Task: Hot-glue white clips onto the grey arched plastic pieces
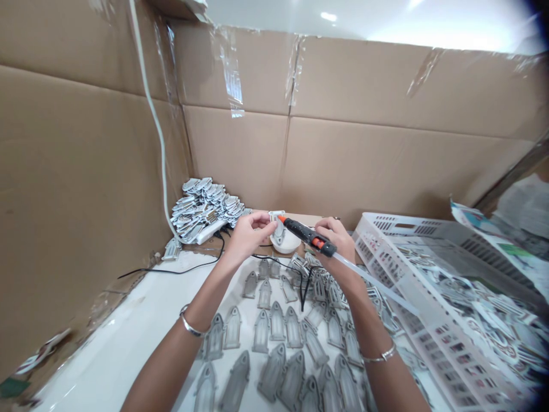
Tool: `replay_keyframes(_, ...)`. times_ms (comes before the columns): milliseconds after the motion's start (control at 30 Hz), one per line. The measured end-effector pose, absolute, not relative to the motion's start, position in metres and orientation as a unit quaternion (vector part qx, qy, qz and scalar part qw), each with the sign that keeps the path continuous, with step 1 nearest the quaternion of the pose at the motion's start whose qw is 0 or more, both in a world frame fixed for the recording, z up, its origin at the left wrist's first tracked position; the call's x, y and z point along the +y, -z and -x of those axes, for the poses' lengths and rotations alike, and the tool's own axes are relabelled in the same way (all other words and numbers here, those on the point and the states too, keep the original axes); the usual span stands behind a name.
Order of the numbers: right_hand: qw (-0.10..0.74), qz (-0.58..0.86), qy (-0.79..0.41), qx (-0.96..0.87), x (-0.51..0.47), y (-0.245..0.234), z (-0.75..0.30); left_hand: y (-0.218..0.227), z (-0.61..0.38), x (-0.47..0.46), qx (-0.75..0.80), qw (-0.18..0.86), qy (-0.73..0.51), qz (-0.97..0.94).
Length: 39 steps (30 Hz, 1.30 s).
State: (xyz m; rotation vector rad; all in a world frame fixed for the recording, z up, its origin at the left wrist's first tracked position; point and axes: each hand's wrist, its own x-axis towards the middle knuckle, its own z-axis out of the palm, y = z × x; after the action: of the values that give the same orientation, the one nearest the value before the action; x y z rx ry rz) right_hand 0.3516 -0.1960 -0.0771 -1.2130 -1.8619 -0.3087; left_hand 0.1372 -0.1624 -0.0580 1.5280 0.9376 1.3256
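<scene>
My left hand (249, 232) pinches a small white arch-shaped piece (277, 224) and holds it upright above the table. My right hand (338, 240) grips a black glue gun (309, 234) with an orange tip, and the tip touches the piece. A clear glue stick (373, 283) trails back from the gun over my right wrist. Below both hands lie several grey arch-shaped cutouts (278, 337) in rows on the white table (128, 337).
A heap of finished pieces (206, 206) sits in the back left corner beside a white power strip (210, 232). A white round dish (286, 243) lies under the hands. A white plastic crate (437, 292) of printed pieces stands at right. Cardboard walls (343, 143) enclose the table.
</scene>
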Motion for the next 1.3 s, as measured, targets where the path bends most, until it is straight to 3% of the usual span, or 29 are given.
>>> replay_keyframes(233,0.439,0.487,0.135,-0.743,-0.195,0.079,-0.350,0.059,-0.137,-0.162,0.381,0.439,-0.535,-0.613)
replay_keyframes(400,0.480,0.533,0.058,-0.694,-0.193,0.078,-0.353,0.061,-0.136,-0.161,0.384,0.425,-0.538,-0.619)
replay_keyframes(733,0.393,0.678,0.027,-0.620,-0.184,0.083,-0.365,0.064,-0.137,-0.158,0.388,0.397,-0.535,-0.637)
replay_keyframes(1300,0.421,0.656,0.016,-0.626,-0.187,0.081,-0.361,0.065,-0.136,-0.157,0.388,0.383,-0.530,-0.649)
